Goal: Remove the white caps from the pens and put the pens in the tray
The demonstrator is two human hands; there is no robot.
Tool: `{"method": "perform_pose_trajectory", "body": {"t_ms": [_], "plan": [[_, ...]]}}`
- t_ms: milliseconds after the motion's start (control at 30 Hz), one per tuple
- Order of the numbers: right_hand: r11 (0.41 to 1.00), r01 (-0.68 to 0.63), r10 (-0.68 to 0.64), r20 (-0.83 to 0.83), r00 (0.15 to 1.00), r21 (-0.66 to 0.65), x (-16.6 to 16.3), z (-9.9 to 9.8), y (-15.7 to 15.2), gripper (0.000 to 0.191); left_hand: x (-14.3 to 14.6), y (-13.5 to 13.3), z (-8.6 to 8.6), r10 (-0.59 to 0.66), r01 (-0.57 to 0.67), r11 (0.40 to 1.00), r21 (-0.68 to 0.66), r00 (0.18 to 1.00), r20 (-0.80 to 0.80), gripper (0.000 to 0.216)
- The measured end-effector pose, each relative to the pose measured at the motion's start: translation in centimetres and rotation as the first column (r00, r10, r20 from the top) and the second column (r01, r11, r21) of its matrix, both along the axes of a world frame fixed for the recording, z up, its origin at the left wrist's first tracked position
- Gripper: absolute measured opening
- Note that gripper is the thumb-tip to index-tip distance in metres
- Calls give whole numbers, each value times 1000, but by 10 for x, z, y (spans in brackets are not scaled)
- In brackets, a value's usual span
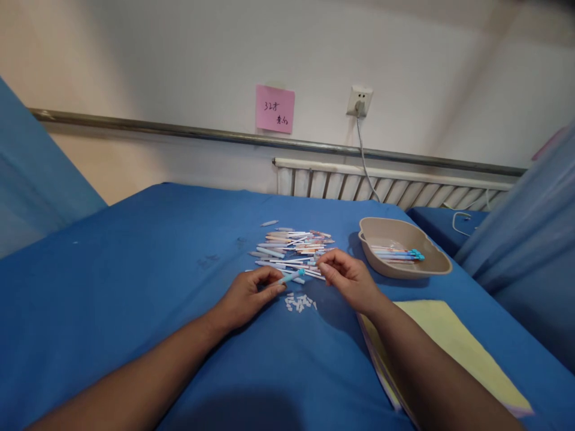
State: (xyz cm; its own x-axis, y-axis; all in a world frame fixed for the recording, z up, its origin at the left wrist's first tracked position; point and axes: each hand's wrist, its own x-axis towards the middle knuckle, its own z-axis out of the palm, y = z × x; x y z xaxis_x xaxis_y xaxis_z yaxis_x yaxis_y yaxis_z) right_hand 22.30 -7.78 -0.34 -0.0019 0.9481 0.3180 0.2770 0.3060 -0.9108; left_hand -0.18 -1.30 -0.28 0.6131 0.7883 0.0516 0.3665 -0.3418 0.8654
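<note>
My left hand is closed on a light blue pen whose tip points right. Just beyond it, my right hand has its fingers curled at the near edge of a loose pile of pens on the blue cloth; whether it grips one I cannot make out. A small heap of white caps lies between my hands. At the right, a beige tray holds several pens with teal ends.
A yellow folder lies under my right forearm. The blue table stands against a wall with a pink note, a socket with a cable and a radiator. Blue cloth hangs at both sides.
</note>
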Motion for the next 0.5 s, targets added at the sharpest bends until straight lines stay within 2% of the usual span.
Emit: {"method": "perform_pose_trajectory", "body": {"t_ms": [500], "plan": [[980, 78, -115, 204, 972, 181, -2, 0, -2, 16, -1, 0, -1, -28, 31, 997, 70, 998, -52, 23]]}}
